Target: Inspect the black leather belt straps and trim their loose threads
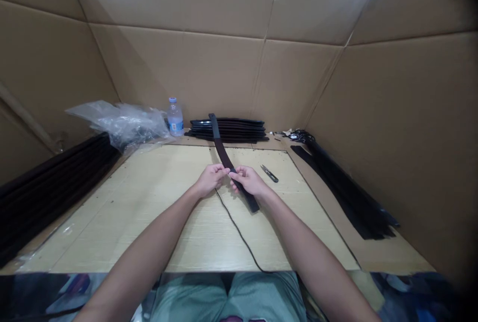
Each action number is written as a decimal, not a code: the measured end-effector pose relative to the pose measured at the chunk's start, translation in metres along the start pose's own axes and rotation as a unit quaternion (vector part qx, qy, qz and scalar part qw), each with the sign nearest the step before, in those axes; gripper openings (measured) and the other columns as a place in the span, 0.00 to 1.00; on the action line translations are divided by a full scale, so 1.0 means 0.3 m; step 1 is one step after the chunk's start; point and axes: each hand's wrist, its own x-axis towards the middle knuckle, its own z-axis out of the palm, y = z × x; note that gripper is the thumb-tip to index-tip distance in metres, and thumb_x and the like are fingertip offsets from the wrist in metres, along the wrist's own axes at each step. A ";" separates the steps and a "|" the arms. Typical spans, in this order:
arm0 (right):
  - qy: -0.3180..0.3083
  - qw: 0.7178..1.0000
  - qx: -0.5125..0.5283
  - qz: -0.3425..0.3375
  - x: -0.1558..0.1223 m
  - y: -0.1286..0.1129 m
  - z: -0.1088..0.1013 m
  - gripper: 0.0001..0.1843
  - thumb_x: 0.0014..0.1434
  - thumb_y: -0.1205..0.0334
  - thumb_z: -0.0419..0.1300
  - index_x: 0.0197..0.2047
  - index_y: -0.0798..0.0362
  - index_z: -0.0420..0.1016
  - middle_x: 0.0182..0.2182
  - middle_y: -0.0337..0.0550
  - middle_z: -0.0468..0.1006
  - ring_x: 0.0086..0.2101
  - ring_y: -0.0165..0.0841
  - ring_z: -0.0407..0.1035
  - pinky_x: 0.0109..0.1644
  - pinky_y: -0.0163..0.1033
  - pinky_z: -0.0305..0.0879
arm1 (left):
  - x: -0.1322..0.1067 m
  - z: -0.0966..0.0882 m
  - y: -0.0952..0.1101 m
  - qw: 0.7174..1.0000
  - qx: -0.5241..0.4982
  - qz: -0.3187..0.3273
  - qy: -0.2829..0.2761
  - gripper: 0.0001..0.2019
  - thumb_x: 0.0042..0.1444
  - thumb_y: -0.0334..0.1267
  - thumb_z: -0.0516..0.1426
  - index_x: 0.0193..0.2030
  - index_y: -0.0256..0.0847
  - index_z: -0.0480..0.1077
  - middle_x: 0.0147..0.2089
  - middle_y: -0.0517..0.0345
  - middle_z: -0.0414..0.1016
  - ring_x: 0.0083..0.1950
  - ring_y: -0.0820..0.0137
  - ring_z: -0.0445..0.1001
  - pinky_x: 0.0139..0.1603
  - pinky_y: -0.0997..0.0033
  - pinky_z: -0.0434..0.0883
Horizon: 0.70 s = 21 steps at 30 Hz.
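A long black strap [221,149] runs from the far stack toward me over the pale wooden board [149,212]. Both hands meet on it near the board's middle. My left hand [211,179] pinches the strap with closed fingers. My right hand [248,181] is wrapped round the strap just beside it, and the strap's near end [252,205] sticks out below that hand. A thin black cord [239,232] trails from under the hands to the board's near edge.
Small snips [269,173] lie right of my hands. A stack of black straps [229,130] sits at the back, more straps [347,192] at right, a black pile [48,187] at left. A water bottle [175,117] and plastic bags [119,122] stand back left. Cardboard walls surround.
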 end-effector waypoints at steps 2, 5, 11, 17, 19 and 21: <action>-0.013 1.000 0.024 0.006 0.002 0.000 0.003 0.20 0.50 0.47 0.61 0.31 0.51 0.58 0.21 0.35 0.73 0.17 0.27 0.65 0.19 0.31 0.61 | 0.000 -0.001 0.000 1.000 -0.006 -0.002 -0.003 0.16 0.48 0.45 0.62 0.27 0.37 0.62 0.15 0.70 0.54 0.13 0.84 0.47 0.14 0.79 0.41; -0.016 0.999 0.046 0.011 0.007 0.001 -0.003 0.19 0.51 0.48 0.61 0.31 0.51 0.58 0.20 0.33 0.71 0.15 0.24 0.61 0.14 0.28 0.55 | 0.001 -0.007 0.004 1.000 -0.028 -0.005 -0.006 0.16 0.51 0.48 0.59 0.28 0.37 0.62 0.15 0.72 0.49 0.13 0.84 0.44 0.14 0.80 0.41; -0.012 0.997 0.068 0.035 0.011 0.008 -0.047 0.17 0.52 0.48 0.59 0.30 0.52 0.61 0.18 0.32 0.68 0.13 0.22 0.57 0.11 0.26 0.49 | -0.003 -0.021 0.012 0.999 -0.046 -0.015 -0.024 0.16 0.50 0.46 0.60 0.32 0.32 0.68 0.17 0.73 0.44 0.14 0.84 0.41 0.15 0.80 0.40; -0.002 0.997 0.065 0.041 0.009 0.003 -0.056 0.17 0.52 0.48 0.60 0.31 0.52 0.61 0.18 0.32 0.67 0.13 0.22 0.56 0.11 0.26 0.48 | -0.012 -0.010 0.012 0.999 -0.036 -0.003 -0.035 0.13 0.51 0.44 0.60 0.32 0.34 0.68 0.16 0.72 0.44 0.14 0.83 0.42 0.15 0.80 0.40; 0.005 0.998 0.054 0.036 0.012 0.006 -0.052 0.17 0.52 0.48 0.59 0.31 0.52 0.61 0.18 0.32 0.68 0.13 0.22 0.57 0.11 0.27 0.49 | -0.013 -0.008 0.013 0.999 -0.031 0.001 -0.034 0.13 0.51 0.45 0.60 0.31 0.34 0.68 0.16 0.72 0.45 0.14 0.83 0.42 0.15 0.80 0.40; 0.014 0.999 0.037 0.029 0.014 0.010 -0.048 0.17 0.53 0.48 0.59 0.30 0.52 0.61 0.18 0.33 0.69 0.13 0.22 0.57 0.11 0.27 0.51 | -0.013 -0.008 0.012 0.999 -0.025 0.004 -0.033 0.13 0.50 0.45 0.60 0.31 0.34 0.68 0.15 0.72 0.45 0.14 0.83 0.43 0.15 0.80 0.40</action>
